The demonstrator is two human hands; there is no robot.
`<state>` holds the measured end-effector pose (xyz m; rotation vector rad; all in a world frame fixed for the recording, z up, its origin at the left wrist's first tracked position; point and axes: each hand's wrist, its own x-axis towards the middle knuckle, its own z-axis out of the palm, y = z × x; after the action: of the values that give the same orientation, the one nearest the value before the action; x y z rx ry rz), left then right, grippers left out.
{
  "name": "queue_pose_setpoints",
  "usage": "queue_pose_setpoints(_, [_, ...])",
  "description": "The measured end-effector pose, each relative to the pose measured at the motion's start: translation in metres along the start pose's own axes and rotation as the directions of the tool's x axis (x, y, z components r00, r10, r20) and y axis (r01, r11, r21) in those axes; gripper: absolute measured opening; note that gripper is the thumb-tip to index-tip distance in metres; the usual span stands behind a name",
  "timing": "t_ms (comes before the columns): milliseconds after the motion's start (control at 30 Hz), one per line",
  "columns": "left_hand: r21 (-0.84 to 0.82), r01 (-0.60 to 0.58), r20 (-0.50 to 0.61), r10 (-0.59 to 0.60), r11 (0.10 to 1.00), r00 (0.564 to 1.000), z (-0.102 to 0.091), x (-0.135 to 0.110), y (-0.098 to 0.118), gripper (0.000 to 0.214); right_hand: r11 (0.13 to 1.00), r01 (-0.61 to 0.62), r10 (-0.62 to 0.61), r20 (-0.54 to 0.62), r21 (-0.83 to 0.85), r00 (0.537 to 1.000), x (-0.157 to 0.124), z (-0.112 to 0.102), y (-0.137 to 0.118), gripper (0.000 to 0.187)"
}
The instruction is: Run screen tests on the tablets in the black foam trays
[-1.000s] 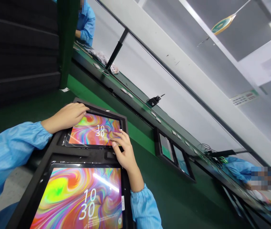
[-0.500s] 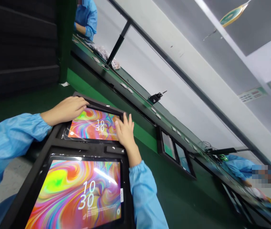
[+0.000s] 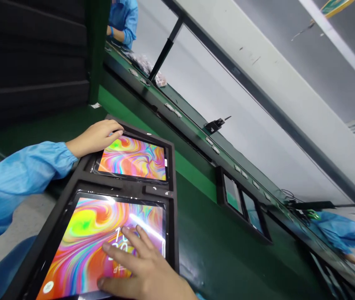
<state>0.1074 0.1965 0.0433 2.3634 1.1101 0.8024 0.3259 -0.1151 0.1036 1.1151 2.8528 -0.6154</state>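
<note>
Two tablets lie side by side in the recesses of a black foam tray [image 3: 130, 190]. The near tablet [image 3: 83, 250] has a bright swirl wallpaper and a clock, partly covered by my right hand [image 3: 143, 266]. That hand is open with fingers spread over the screen; contact with the glass cannot be judged. The far tablet [image 3: 136, 160] displays the swirl wallpaper without a clock. My left hand [image 3: 98, 135] lies on the tray's far left corner, its fingers stretched over the rim and its thumb by the far tablet's upper left corner.
A green conveyor line [image 3: 193, 129] with small parts runs diagonally behind the dark green work surface [image 3: 215, 250]. Another black tray [image 3: 219, 187] with two tablets stands right. A stack of black trays [image 3: 33, 62] rises left. Co-workers in blue sleeves are at far left and right.
My right hand has come from the far tablet down over the near one. The far tablet's clock has gone from its screen. My left hand stays at the tray corner.
</note>
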Motion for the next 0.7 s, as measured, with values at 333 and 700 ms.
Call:
queue_pose_setpoints(333, [-0.219,0.046,-0.093,-0.068,0.975,0.993,-0.007,-0.062,0.025,0.054,0.909,-0.395,0.413,-0.394,0.131,0.821,0.080,-0.059,0.073,0.040])
queue_pose_setpoints(700, [-0.302,0.228,-0.092,-0.266,0.926,0.960,0.000,-0.256,0.079,0.042,0.995,-0.097,0.097,-0.326,0.017,0.940,0.144,-0.047,0.102,0.038])
